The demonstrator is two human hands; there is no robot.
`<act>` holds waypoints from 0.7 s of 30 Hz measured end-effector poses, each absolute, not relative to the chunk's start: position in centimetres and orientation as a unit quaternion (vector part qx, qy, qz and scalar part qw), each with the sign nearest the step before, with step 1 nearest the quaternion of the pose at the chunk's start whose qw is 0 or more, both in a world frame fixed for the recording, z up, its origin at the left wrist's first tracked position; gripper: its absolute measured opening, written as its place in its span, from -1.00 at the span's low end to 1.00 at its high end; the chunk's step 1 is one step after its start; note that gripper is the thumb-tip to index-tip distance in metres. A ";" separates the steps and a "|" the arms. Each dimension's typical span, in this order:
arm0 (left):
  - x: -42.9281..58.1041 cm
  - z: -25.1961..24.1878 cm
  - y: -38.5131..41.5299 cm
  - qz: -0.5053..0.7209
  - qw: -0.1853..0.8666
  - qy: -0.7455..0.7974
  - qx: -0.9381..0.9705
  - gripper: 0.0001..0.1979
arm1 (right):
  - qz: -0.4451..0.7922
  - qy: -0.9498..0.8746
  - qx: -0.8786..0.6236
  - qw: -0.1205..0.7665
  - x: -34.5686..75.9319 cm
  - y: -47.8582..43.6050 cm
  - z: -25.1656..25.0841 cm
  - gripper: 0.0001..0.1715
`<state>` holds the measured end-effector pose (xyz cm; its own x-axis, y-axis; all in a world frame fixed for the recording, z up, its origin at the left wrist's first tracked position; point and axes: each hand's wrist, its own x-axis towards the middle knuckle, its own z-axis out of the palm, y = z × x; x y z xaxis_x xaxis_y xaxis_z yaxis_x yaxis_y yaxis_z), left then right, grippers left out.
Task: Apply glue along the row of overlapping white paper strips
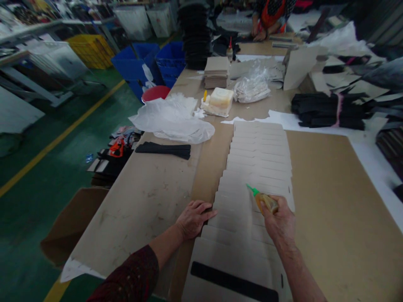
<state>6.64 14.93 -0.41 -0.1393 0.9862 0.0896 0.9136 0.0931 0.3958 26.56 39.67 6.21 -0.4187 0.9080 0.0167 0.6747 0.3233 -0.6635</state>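
Observation:
In my right hand (281,222) is a glue bottle (267,203) with a green nozzle, tipped so the nozzle points up and left over the grey cardboard sheets (233,201). These sheets overlap in a long row running away from me. My left hand (194,219) lies with fingers stretched at the left edge of the row, the fingertips touching it. A black strip (234,282) lies across the nearest sheet. Further off to the left, a small bunch of black strips (163,149) rests on the table.
Crumpled white plastic (176,117) and a white block in a tray (218,102) stand beyond the row. Stacked cardboard (217,72) and a tall black pile (193,35) are further back. Blue bins (137,63) flank the table. A co-worker (272,19) is at the far end.

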 end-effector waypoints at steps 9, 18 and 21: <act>6.7 -0.4 15.0 0.170 0.095 0.732 0.653 -0.51 | 0.314 -0.793 -0.492 0.174 24.4 38.2 6.8 -0.43; 6.7 -0.3 14.9 0.156 0.099 0.732 0.656 -0.52 | 0.337 -0.795 -0.472 0.178 22.8 36.9 6.7 -0.43; 6.7 -0.1 15.0 0.158 0.101 0.733 0.654 -0.54 | 0.350 -0.799 -0.456 0.174 21.6 36.0 6.7 -0.45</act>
<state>6.72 14.99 -0.08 -0.1243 0.9905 0.0587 0.9264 0.0946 0.3644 21.62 36.04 6.69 -0.5231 0.8513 -0.0410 0.6075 0.3387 -0.7185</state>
